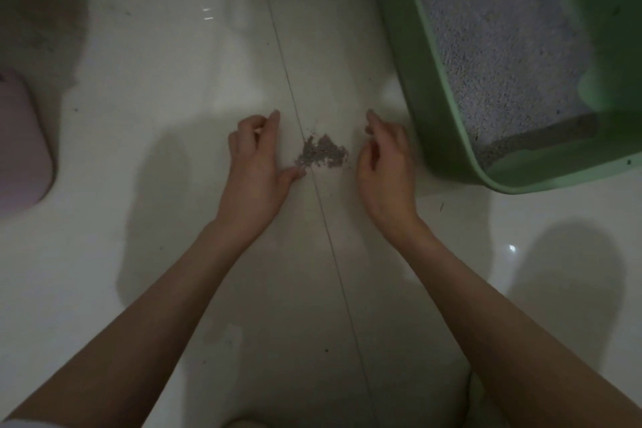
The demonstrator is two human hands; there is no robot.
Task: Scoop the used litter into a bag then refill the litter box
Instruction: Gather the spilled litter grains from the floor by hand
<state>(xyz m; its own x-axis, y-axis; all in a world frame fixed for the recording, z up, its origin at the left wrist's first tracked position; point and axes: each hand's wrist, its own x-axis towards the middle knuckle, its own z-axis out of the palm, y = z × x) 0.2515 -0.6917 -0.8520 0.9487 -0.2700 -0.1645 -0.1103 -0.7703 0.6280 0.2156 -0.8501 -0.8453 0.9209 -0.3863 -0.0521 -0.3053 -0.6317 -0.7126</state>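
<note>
**Spill cleanup next to the litter box**

So, both hands are down on the white tile floor (146,87), cupped around one small pile of spilled grey litter (321,151). The pile sits between them: the left hand (258,158) is on its left side with the thumb tip touching the pile's near-left edge, and the right hand (385,163) is just beside its right edge, maybe not quite touching. Hard to call which hand is nearer, but I'd say the left, since its thumb is already in the grains.

Grip-wise, neither hand is holding anything that I can see. Both are loosely curled, fingers bent, palms facing in toward the pile, ready to sweep it together. The pile runs a bit wider left-to-right than front-to-back, so it lies right along the line between the two hands, and pushing inward from both sides looks like the sensible move.

Counts: one pile on the floor, one green box (430,87) just to the right of the right hand, with pale litter (500,45) inside and a darker grey patch (542,137) near its front corner. One pinkish thing (21,142) sits at the far left edge, can't tell what it is. No bag or scoop in view, so my guess is the main scooping isn't happening right now, just tidying.
</note>
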